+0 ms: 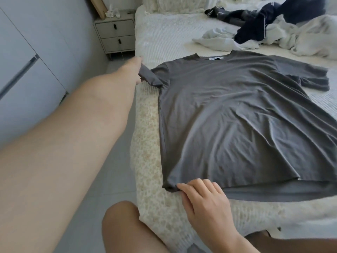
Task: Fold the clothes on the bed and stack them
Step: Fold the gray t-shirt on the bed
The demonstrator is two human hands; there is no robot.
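Lying flat on bed (164, 33), grey T-shirt (237, 110), left hand (134, 71) gripping sleeve, right hand (204, 199) pinching hem

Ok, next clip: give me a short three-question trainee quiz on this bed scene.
1. True or false: the grey T-shirt is already folded in half.
2. Which part of it does the left hand hold: A) collar, B) sleeve end, C) hem?
3. What does the right hand pinch?

Key
1. False: it lies spread flat on the bed.
2. B.
3. The near hem corner, at the mattress edge. The pile of dark and white clothes behind is untouched.
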